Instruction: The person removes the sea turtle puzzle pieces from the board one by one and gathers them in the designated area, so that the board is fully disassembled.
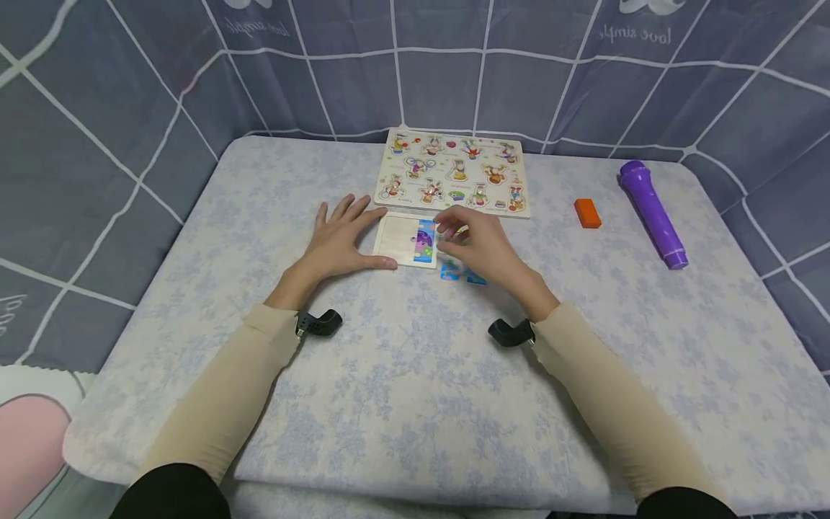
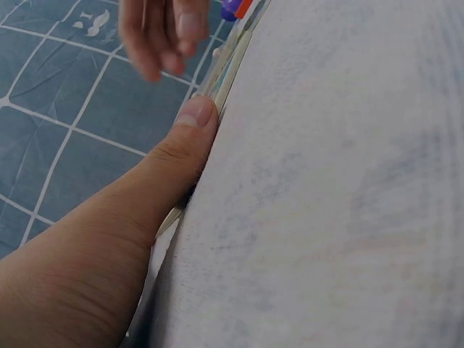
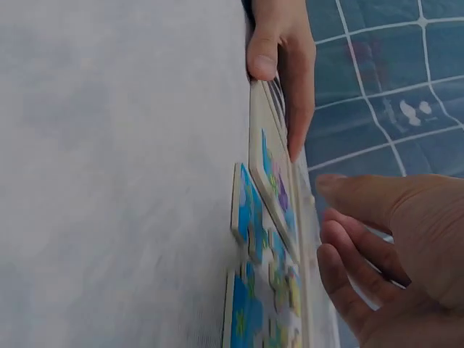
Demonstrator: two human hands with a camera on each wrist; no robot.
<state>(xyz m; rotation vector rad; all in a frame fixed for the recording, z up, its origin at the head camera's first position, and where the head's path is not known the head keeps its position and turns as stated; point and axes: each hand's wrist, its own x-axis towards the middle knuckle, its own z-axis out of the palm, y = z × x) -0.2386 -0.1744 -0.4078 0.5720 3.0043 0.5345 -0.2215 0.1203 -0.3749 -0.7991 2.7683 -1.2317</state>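
A small pale wooden puzzle tray [image 1: 393, 239] lies on the table, with joined jigsaw pieces [image 1: 424, 242] of blue, purple and pink along its right side. My left hand [image 1: 340, 241] has its fingers spread at the tray's left side, its thumb along the near edge. Over the tray's right edge hovers my right hand [image 1: 480, 245], fingers loosely bent. The right wrist view shows a gap between that thumb and the fingers [image 3: 344, 279], with nothing held. Below it lie several loose jigsaw pieces [image 3: 246, 206], mostly blue, partly hidden by the hand in the head view.
Behind the tray is a larger wooden board [image 1: 447, 160] with cartoon animal figures. An orange block [image 1: 587, 213] and a purple flashlight-shaped tube [image 1: 653, 214] lie to the right. A grey-blue checked curtain [image 1: 441, 86] borders the table's far side.
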